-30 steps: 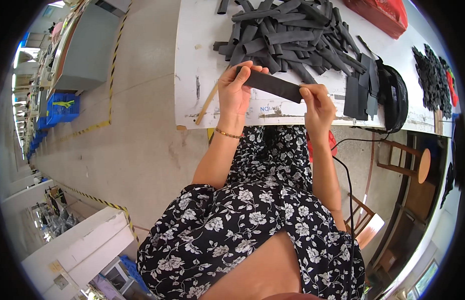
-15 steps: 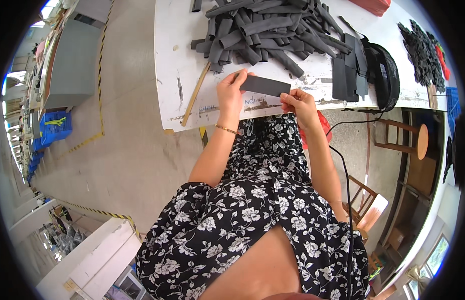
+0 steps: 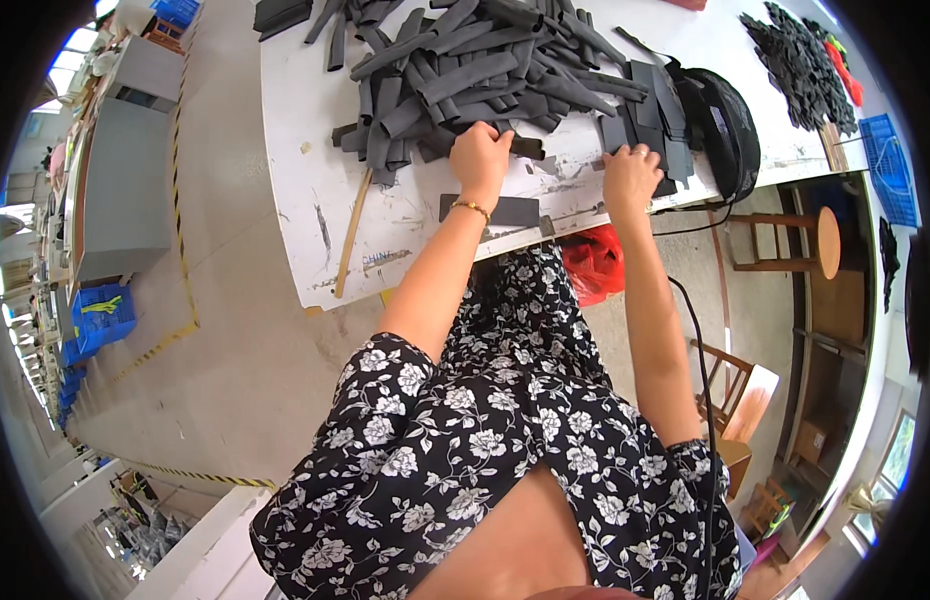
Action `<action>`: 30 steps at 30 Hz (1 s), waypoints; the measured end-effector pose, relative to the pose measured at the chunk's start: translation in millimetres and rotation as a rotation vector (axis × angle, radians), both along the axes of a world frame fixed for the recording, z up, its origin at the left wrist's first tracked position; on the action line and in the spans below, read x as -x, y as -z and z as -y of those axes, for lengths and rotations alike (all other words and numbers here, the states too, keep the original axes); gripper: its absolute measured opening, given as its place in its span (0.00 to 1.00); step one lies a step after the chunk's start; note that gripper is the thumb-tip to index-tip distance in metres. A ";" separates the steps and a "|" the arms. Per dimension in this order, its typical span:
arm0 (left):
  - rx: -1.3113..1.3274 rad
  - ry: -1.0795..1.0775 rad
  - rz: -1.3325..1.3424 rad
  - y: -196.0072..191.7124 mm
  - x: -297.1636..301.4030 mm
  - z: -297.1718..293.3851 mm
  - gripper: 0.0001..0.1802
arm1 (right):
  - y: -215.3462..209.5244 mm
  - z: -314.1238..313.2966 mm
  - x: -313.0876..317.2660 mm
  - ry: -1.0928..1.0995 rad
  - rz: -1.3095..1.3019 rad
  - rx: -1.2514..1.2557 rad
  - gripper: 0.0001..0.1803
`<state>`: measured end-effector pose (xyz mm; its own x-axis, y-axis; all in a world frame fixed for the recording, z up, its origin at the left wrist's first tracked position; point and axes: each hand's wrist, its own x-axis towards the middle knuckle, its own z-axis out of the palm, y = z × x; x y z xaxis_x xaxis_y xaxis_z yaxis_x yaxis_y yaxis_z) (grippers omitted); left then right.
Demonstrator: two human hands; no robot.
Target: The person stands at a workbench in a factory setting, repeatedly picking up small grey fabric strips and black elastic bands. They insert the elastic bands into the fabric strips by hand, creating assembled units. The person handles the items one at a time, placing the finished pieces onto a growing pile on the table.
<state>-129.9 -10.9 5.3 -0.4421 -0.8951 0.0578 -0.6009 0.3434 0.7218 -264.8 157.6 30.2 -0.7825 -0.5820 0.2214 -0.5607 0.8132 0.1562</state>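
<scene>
My left hand (image 3: 482,158) is closed at the near edge of a heap of dark grey rolled strips (image 3: 465,75), its thumb and fingers pinching one rolled strip (image 3: 527,148). Below that hand, partly behind the wrist, a flat dark strip (image 3: 513,211) lies on the white table (image 3: 295,190). My right hand (image 3: 633,180) rests with fingers stretched out over the near end of a stack of flat dark strips (image 3: 650,110). What is under its palm is hidden.
A black mesh-covered object (image 3: 720,130) with a cord stands right of the flat stack. A thin wooden stick (image 3: 353,235) lies at the left. Another dark heap (image 3: 800,65) sits far right. A red plastic bag (image 3: 593,265) hangs below the table edge; a wooden stool (image 3: 827,243) is beyond.
The flat strip both hands held now lies on the table. My left hand has moved forward to the heap, my right hand to the flat stack. The view has shifted right.
</scene>
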 end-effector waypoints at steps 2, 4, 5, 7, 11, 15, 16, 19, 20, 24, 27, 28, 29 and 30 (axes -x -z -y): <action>-0.145 -0.008 -0.192 4.2 -7.0 2.7 0.16 | 17.8 3.9 5.0 -0.116 -0.067 -0.061 0.10; -0.496 -0.034 -0.430 4.0 -24.9 1.3 0.13 | 19.8 1.7 1.4 -0.207 -0.057 -0.115 0.09; -0.635 -0.012 -0.567 2.2 -35.7 -2.9 0.07 | 17.5 -3.0 0.1 -0.253 -0.057 -0.097 0.07; -0.954 -0.047 -0.793 -2.4 -50.5 -9.4 0.07 | 22.0 -9.0 6.0 -0.330 -0.073 0.000 0.06; -1.129 -0.044 -1.019 -31.8 -69.0 -29.3 0.08 | 6.0 -23.1 17.6 -0.333 0.079 0.478 0.08; -1.184 0.070 -1.322 -59.2 -87.2 -37.9 0.14 | -55.8 -2.9 -36.3 -0.313 0.655 0.987 0.17; -1.224 0.121 -1.405 -68.4 -89.7 -37.9 0.17 | -70.1 3.6 -55.4 -0.301 0.878 1.102 0.20; -1.257 0.078 -1.380 -72.5 -90.1 -23.5 0.22 | -70.0 11.0 -85.6 -0.430 1.018 1.092 0.22; -1.281 0.036 -1.374 -73.7 -92.1 -19.7 0.21 | -69.5 11.2 -92.9 -0.586 0.798 0.986 0.21; -1.237 -0.101 -1.330 -89.5 -100.0 -16.5 0.16 | -79.0 -0.8 -116.7 -0.659 0.827 0.697 0.22; -1.266 -0.056 -1.310 -83.9 -106.7 -10.3 0.15 | -83.3 -5.8 -123.3 -0.762 0.683 0.694 0.24; -1.271 -0.045 -1.306 -80.3 -106.7 -8.0 0.15 | -86.4 -7.1 -125.1 -0.761 0.656 0.699 0.25; -1.275 -0.038 -1.332 -77.2 -105.6 -4.8 0.14 | -89.2 -8.8 -125.0 -0.754 0.661 0.714 0.24; -1.263 -0.055 -1.330 -73.8 -105.7 -3.6 0.14 | -91.6 -11.0 -123.8 -0.747 0.665 0.729 0.24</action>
<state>-24.2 -7.3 79.0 -0.6440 -0.6870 -0.3366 0.5279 -0.7175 0.4545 -141.0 168.6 121.8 -0.3958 -0.8415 0.3676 -0.7216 0.0374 -0.6913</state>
